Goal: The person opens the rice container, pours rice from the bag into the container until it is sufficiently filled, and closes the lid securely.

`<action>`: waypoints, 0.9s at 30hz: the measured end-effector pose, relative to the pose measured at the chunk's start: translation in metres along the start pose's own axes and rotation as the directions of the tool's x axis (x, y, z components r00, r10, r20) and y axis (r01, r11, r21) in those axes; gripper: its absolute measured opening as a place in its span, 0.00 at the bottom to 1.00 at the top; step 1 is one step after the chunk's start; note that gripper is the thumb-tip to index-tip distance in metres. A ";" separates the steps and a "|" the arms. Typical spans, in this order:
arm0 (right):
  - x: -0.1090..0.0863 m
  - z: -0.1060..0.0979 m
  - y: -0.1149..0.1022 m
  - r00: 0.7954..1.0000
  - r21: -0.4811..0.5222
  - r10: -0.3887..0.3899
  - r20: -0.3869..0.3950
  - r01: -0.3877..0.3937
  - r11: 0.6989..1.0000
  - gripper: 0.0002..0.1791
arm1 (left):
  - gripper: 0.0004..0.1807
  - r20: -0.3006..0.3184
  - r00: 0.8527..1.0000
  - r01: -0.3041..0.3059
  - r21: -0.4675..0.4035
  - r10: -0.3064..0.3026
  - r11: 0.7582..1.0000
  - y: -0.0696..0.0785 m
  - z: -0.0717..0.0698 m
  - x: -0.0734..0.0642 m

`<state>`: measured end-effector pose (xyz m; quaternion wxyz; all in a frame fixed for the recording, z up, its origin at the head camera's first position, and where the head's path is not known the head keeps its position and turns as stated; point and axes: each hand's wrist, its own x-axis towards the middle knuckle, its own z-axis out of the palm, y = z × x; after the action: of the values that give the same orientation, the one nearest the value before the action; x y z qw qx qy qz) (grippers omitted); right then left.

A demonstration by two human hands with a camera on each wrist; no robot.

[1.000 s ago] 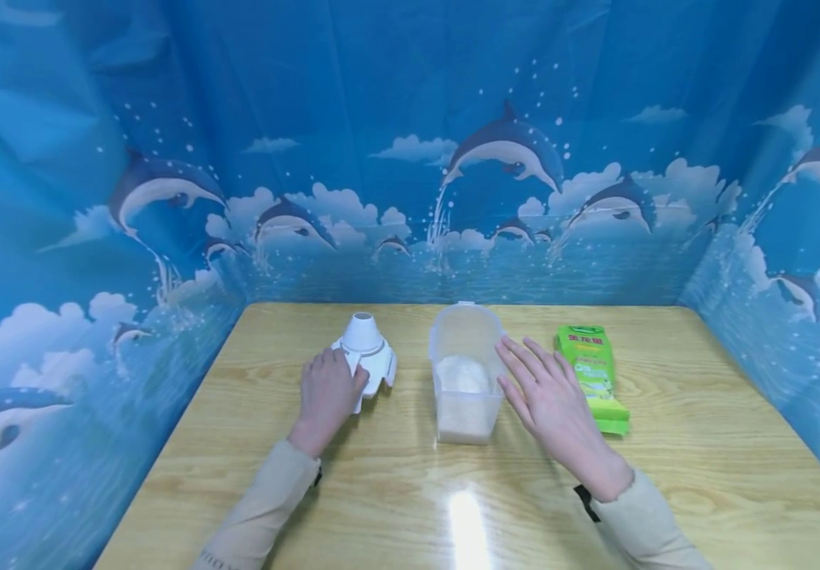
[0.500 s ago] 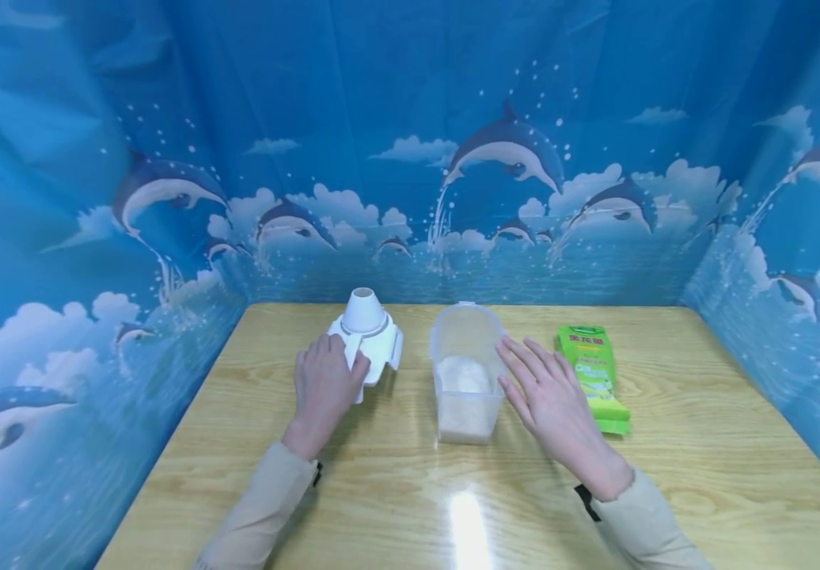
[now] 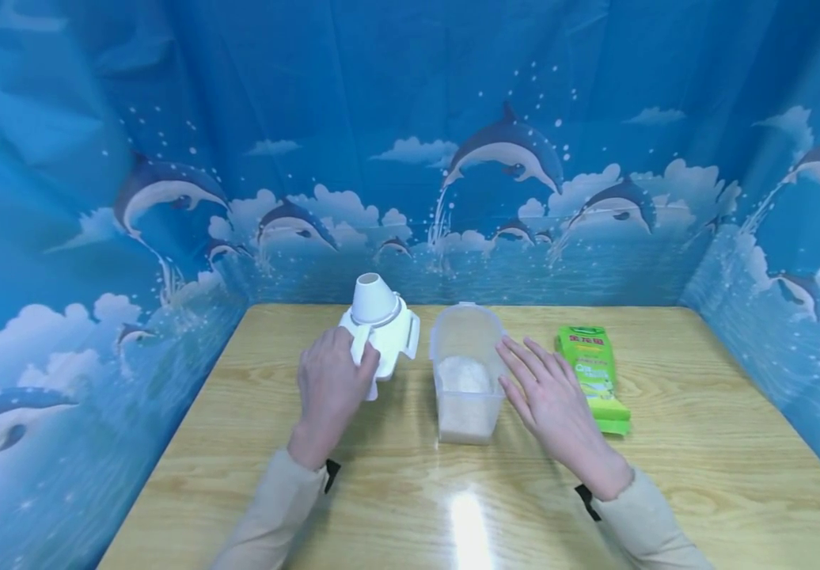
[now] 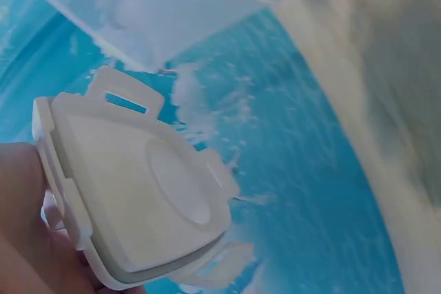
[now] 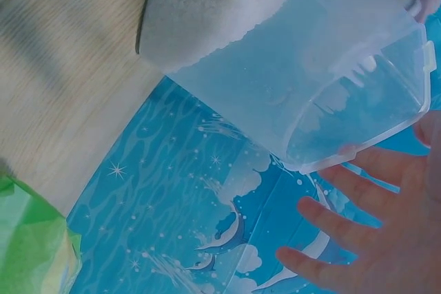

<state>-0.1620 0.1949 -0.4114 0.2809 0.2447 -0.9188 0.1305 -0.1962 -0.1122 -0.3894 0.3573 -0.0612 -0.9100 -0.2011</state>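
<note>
My left hand (image 3: 332,376) grips a white lid (image 3: 390,340) by its handle, holding it above the table, left of the clear container. A cone-shaped spout (image 3: 373,301) rises from the lid, and clip latches hang at its sides. The left wrist view shows the flat underside of the lid (image 4: 117,191). Upright on the table stands the clear plastic container (image 3: 464,328), topless, partly filled with white grains (image 3: 465,376). Straight, spread fingers of my right hand (image 3: 559,408) touch the container's right rim. In the right wrist view the fingertips meet the container's rim (image 5: 317,164).
A green printed bag (image 3: 591,372) lies flat on the wooden table (image 3: 702,419), right of the container and partly behind my right hand. A blue dolphin-print curtain (image 3: 381,95) rises behind the table and at both sides.
My left hand has raised the lid off the table and shifted it to the right, toward the container, tilting it slightly. The right hand, container and bag have not moved.
</note>
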 end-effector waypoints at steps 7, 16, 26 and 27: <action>0.000 0.001 0.001 1.000 0.009 -0.013 -0.022 0.013 1.000 0.28 | 0.16 -0.017 0.999 -0.030 -0.010 0.030 1.000 0.027 -0.010 0.007; 0.000 0.003 0.001 1.000 0.015 -0.015 -0.025 0.015 1.000 0.29 | 0.16 0.056 0.997 -0.057 -0.029 0.059 0.998 0.058 -0.008 0.010; 0.000 0.003 0.001 0.999 0.071 0.050 0.005 -0.050 0.996 0.31 | 0.17 0.091 0.991 -0.099 -0.026 0.101 0.995 0.082 0.008 0.009; 0.000 0.003 0.001 0.999 0.080 0.054 -0.002 -0.054 0.995 0.32 | 0.17 0.102 0.990 -0.100 -0.021 0.101 0.995 0.084 0.010 0.010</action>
<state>-0.1639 0.1949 -0.4136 0.2690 0.2305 -0.9186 0.1751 -0.1879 -0.0315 -0.3622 0.3190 -0.1200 -0.9214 -0.1866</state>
